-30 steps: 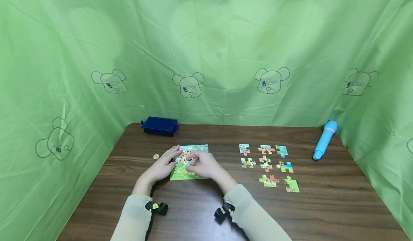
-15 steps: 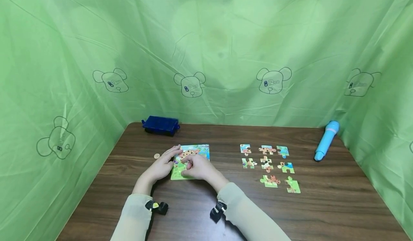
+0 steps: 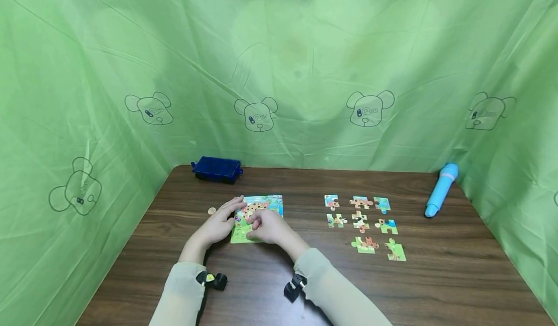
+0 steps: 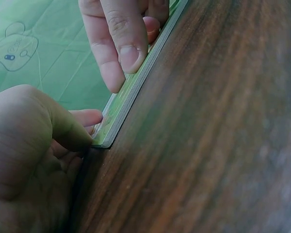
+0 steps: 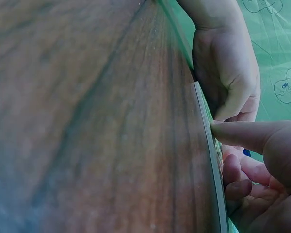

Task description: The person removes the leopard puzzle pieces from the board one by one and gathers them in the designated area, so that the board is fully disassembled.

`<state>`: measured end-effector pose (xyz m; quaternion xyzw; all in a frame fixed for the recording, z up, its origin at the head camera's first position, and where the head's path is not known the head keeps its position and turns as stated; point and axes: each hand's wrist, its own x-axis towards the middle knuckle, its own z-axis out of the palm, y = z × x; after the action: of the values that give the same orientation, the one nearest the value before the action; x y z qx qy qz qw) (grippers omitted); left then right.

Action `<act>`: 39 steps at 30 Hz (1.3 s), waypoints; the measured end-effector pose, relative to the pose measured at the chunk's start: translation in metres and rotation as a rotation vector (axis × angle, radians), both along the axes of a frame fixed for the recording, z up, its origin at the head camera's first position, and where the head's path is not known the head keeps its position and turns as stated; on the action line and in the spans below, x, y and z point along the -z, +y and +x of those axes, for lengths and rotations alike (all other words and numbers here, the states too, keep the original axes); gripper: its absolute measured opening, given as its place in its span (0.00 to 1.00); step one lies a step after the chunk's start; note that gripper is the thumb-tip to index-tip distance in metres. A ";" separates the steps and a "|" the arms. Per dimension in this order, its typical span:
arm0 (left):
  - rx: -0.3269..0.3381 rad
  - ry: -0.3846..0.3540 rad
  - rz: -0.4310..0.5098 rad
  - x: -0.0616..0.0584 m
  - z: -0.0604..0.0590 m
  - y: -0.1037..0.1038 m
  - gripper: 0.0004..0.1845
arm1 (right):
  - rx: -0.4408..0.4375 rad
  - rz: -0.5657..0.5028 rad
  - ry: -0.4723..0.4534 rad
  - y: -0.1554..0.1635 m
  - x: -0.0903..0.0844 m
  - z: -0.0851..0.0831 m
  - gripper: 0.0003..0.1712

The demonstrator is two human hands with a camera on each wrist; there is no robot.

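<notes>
A thin puzzle board (image 3: 272,200) with a bright animal picture lies left of the table's middle. My left hand (image 3: 216,224) rests along its left side, fingers stretched forward. In the left wrist view, that hand's thumb touches the near corner of the board. Over the lower right part of the picture is my right hand (image 3: 271,227), covering some of it. Its thumb (image 5: 240,133) presses on the board's surface, and several other fingers are bent loosely beneath the palm. I see no loose piece between the right fingers.
Several loose jigsaw pieces (image 3: 360,220) lie in rows on the brown table (image 3: 436,287), right of the board. A dark blue box (image 3: 218,169) stands at the back left. A light blue microphone-shaped toy (image 3: 441,190) lies far right. Left of the board is a small round disc (image 3: 211,210).
Over the last second my right hand has come slightly left and lower across the board, uncovering more of the picture's upper part. The left hand has stayed put.
</notes>
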<state>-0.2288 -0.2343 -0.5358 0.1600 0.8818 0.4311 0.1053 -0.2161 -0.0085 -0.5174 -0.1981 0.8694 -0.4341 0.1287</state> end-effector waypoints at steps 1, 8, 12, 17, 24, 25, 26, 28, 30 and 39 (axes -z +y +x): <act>-0.004 -0.004 0.001 0.000 0.000 0.000 0.32 | 0.003 -0.004 -0.007 0.000 0.000 0.000 0.16; 0.001 0.004 0.001 0.001 0.000 -0.001 0.31 | 0.008 -0.025 -0.022 -0.001 0.002 -0.001 0.15; -0.002 -0.002 0.004 0.001 0.000 -0.001 0.31 | 0.006 -0.037 -0.023 -0.001 0.002 0.000 0.15; -0.006 -0.005 -0.002 0.001 0.000 -0.001 0.31 | 0.011 -0.026 0.004 0.000 0.002 0.000 0.18; -0.002 -0.001 0.006 0.001 -0.001 -0.001 0.31 | 0.010 -0.092 -0.002 0.002 0.000 0.002 0.15; -0.002 0.000 0.006 0.001 -0.001 -0.001 0.31 | 0.011 -0.108 -0.001 0.002 0.000 0.002 0.14; -0.001 0.001 0.005 0.001 -0.001 -0.001 0.31 | 0.011 -0.120 0.006 0.002 0.000 0.002 0.13; -0.001 0.002 0.001 0.001 -0.002 -0.001 0.31 | 0.011 -0.133 0.024 0.003 0.000 0.003 0.12; -0.001 0.003 -0.003 0.001 -0.002 -0.001 0.31 | 0.011 -0.137 0.038 0.004 0.001 0.002 0.11; 0.001 0.013 -0.014 0.002 -0.002 -0.001 0.31 | -0.005 -0.154 0.097 0.023 -0.012 0.010 0.10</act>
<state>-0.2308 -0.2354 -0.5377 0.1626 0.8853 0.4238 0.1011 -0.2063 0.0147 -0.5055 -0.2304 0.8382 -0.4891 0.0717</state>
